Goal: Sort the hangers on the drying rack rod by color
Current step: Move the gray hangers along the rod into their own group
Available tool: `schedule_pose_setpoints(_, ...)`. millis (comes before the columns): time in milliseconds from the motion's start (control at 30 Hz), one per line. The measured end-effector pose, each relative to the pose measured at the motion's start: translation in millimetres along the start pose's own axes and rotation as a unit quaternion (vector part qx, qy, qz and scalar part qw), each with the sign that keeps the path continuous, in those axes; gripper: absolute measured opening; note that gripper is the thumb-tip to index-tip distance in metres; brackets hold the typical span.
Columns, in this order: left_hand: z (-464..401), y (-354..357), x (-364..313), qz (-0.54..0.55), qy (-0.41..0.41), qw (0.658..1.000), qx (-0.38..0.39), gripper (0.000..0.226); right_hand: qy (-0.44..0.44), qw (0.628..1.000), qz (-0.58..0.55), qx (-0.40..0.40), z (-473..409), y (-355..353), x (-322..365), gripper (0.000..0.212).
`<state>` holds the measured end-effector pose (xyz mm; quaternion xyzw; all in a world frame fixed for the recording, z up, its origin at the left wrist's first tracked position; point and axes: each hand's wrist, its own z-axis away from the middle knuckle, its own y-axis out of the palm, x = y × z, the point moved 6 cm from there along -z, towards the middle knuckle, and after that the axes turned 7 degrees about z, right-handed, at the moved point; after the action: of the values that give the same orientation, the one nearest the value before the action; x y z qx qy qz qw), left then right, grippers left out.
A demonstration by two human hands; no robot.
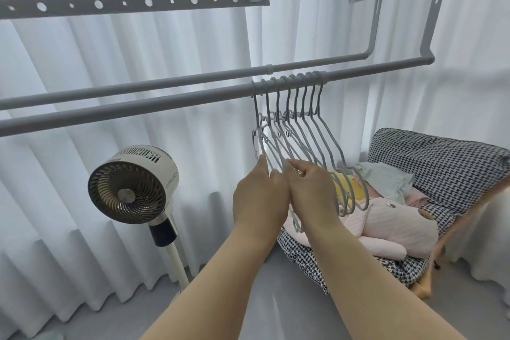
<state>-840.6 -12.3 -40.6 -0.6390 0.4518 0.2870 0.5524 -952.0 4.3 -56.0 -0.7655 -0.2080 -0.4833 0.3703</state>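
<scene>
Both hands meet at the grey hangers (309,143): left hand (259,199) pinches one hanger's shoulder, right hand (313,193) grips another. They hang bunched right of centre on the near rod (138,109), whose left stretch is bare. Beyond stand a fan (132,185), a houndstooth chair (441,163) and curtains (165,63).

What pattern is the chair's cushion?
Black-and-white houndstooth on the cushion, clearest in the head view.

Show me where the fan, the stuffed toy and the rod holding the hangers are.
fan (127,196): head view, centre hub of its grille.
stuffed toy (397,225): head view, its pink head.
rod (138,107): head view, bare stretch left of the hangers (303,119).
</scene>
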Motion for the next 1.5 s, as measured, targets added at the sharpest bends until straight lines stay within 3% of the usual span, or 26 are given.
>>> schedule_pose_setpoints(100, -1, 0, 3, 0.006, 0.016, 1.000, -0.008, 0.052, -0.014, 1.000, 0.022, -0.008, 0, -1, 2, 0.027)
schedule_pose_setpoints(300, -1, -1, 2, 0.013, 0.032, 0.999, -0.017, 0.043, -0.038, 0.992, 0.118, -0.018, 9, -12, 13, 0.052)
schedule_pose_setpoints(500, -1, -5, 6, -0.004, 0.042, 0.999, -0.025, 0.043, -0.077, 0.955, 0.278, -0.068, 16, -23, 24, 0.055)
schedule_pose_setpoints(600, 2, -15, 6, -0.040, 0.049, 0.998, -0.027, 0.053, -0.112, 0.955, 0.252, -0.106, 22, -23, 39, 0.052)
schedule_pose_setpoints(767, 8, -58, 15, -0.085, 0.037, 0.994, -0.060, 0.054, -0.159, 0.965, 0.188, -0.094, 39, 6, 69, 0.054)
schedule_pose_setpoints(900, 8, -108, 40, -0.094, 0.056, 0.985, -0.133, 0.050, -0.190, 0.972, 0.133, -0.033, 61, 52, 95, 0.055)
schedule_pose_setpoints(1000, 15, -157, 61, -0.087, 0.069, 0.973, -0.203, 0.066, -0.198, 0.975, 0.097, 0.038, 82, 93, 115, 0.055)
schedule_pose_setpoints(1167, 41, -247, 99, -0.155, -0.002, 0.941, -0.301, 0.065, -0.194, 0.968, 0.039, 0.152, 129, 171, 147, 0.057)
schedule_pose_setpoints(1500, 107, -391, 179, -0.174, -0.132, 0.904, -0.368, 0.068, -0.177, 0.910, 0.007, 0.376, 246, 337, 203, 0.054)
